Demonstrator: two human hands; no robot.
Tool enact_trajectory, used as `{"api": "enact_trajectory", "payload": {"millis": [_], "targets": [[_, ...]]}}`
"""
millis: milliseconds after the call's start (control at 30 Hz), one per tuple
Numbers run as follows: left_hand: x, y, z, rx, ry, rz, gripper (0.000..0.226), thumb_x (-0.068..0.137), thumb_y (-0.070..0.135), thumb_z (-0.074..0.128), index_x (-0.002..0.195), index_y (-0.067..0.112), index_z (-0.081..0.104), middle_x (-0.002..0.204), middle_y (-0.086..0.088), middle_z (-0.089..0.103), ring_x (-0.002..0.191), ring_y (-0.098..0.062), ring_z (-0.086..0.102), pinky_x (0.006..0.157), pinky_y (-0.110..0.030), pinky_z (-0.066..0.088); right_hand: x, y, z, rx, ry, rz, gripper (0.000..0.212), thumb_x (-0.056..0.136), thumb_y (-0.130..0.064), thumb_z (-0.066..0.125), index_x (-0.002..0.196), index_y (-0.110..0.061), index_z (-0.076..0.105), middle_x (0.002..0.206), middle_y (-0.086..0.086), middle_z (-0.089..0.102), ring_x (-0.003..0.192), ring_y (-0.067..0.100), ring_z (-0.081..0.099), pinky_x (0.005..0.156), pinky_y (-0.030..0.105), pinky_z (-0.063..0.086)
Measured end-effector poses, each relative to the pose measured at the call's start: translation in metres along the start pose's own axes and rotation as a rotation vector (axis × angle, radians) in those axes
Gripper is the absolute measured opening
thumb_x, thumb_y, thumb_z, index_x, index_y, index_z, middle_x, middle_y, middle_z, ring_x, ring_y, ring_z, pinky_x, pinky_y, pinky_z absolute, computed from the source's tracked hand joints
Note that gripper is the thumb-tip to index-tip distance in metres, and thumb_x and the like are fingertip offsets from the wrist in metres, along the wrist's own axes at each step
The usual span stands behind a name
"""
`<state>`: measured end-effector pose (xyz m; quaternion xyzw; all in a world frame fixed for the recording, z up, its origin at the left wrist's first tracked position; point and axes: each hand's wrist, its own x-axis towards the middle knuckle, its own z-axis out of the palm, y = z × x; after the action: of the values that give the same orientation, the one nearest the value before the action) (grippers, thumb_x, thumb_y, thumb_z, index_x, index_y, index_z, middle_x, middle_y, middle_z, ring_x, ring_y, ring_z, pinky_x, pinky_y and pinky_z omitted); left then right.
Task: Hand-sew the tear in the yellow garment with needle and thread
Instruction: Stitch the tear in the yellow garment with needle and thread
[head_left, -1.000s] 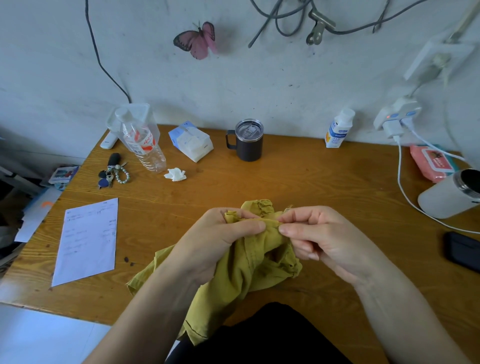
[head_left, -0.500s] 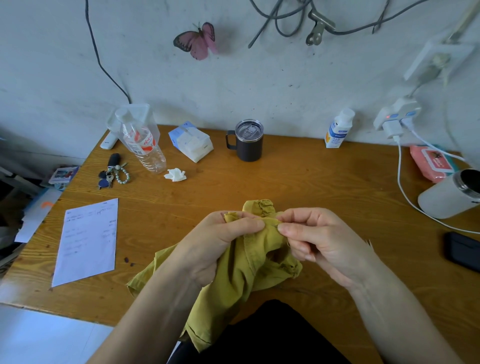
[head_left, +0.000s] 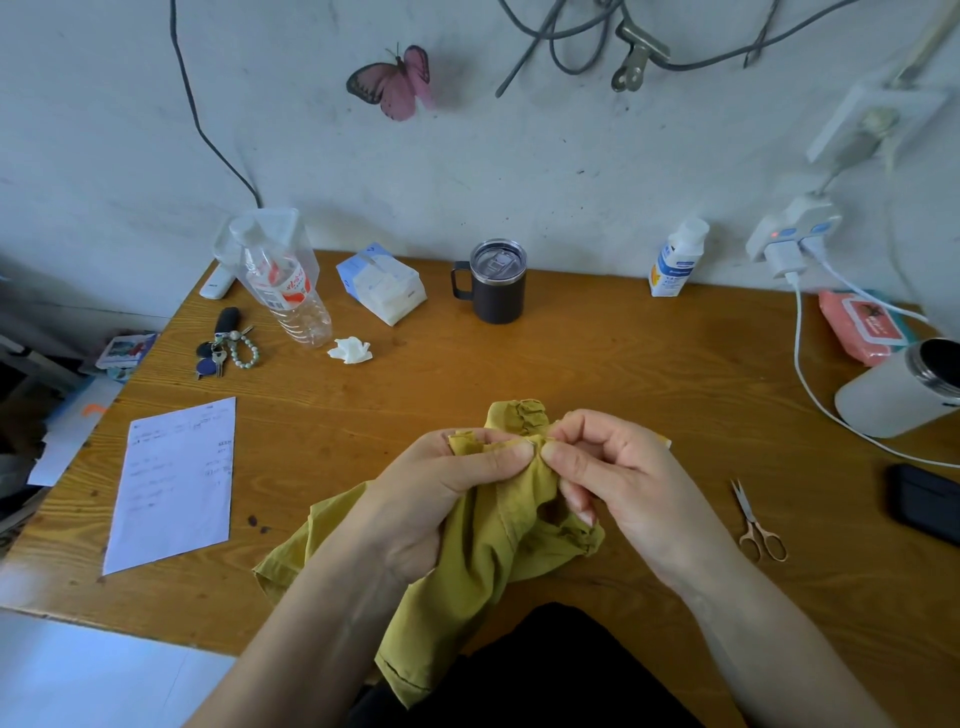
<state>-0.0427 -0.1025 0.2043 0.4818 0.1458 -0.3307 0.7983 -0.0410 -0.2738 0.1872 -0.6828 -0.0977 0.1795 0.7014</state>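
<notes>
Holds the yellow garment (head_left: 483, 561) bunched above the table's (head_left: 597, 364) near edge, trailing off toward the lap. Open wood beyond; scissors (head_left: 758, 525) right, paper (head_left: 174, 483) left. Grips the cloth in the left hand (head_left: 431, 499), thumb flat on top. Pinches the top fold with the right hand (head_left: 623, 478), fingers curled.

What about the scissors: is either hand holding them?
No: the scissors lie on the table beside the right hand, which, like the left hand, pinches the yellow garment.

A wooden surface (head_left: 597, 364) carries a dark lidded mug (head_left: 497, 291), a clear bottle (head_left: 285, 291), keys (head_left: 223, 351), a paper sheet (head_left: 174, 483) and small scissors (head_left: 756, 519).
</notes>
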Motion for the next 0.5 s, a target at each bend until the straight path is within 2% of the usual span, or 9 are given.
{"api": "enact_trajectory", "payload": {"millis": [167, 333, 433, 500], "targets": [[0.0004, -0.0028, 0.0034, 0.008, 0.005, -0.019, 0.007, 0.07, 0.007, 0.068, 0.071, 0.002, 0.073, 0.069, -0.016, 0.072, 0.061, -0.024, 0.07, 0.057, -0.029, 0.058, 0.0002, 0.0037, 0.0009, 0.022, -0.003, -0.03, 0.011, 0.084, -0.031, 0.061, 0.079, -0.021, 0.06, 0.048, -0.004, 0.051, 0.045, 0.008, 0.044, 0.046, 0.018, 0.04], [0.0003, -0.0027, 0.0038, 0.018, 0.018, -0.008, 0.01, 0.068, 0.008, 0.07, 0.074, 0.001, 0.073, 0.073, -0.017, 0.071, 0.064, -0.025, 0.07, 0.06, -0.03, 0.058, 0.0001, 0.0051, -0.0009, -0.023, 0.018, -0.035, 0.027, 0.079, -0.044, 0.062, 0.095, -0.022, 0.06, 0.055, -0.004, 0.055, 0.053, 0.009, 0.053, 0.052, 0.019, 0.045], [0.0003, -0.0023, 0.0008, 0.004, 0.035, 0.01, 0.014, 0.066, 0.01, 0.07, 0.076, 0.0, 0.072, 0.075, -0.018, 0.071, 0.066, -0.025, 0.07, 0.063, -0.031, 0.059, -0.0001, 0.0041, -0.0036, -0.07, 0.016, -0.055, 0.014, 0.085, -0.031, 0.058, 0.098, -0.028, 0.06, 0.064, -0.005, 0.061, 0.061, 0.01, 0.059, 0.061, 0.019, 0.048], [0.0, -0.0022, -0.0009, 0.006, 0.039, 0.007, 0.014, 0.066, 0.009, 0.07, 0.076, 0.0, 0.073, 0.076, -0.018, 0.072, 0.066, -0.025, 0.07, 0.063, -0.031, 0.059, 0.0001, 0.0046, -0.003, -0.078, 0.013, -0.065, 0.014, 0.086, -0.022, 0.054, 0.099, -0.025, 0.057, 0.065, -0.005, 0.062, 0.063, 0.01, 0.06, 0.063, 0.019, 0.048]]}}
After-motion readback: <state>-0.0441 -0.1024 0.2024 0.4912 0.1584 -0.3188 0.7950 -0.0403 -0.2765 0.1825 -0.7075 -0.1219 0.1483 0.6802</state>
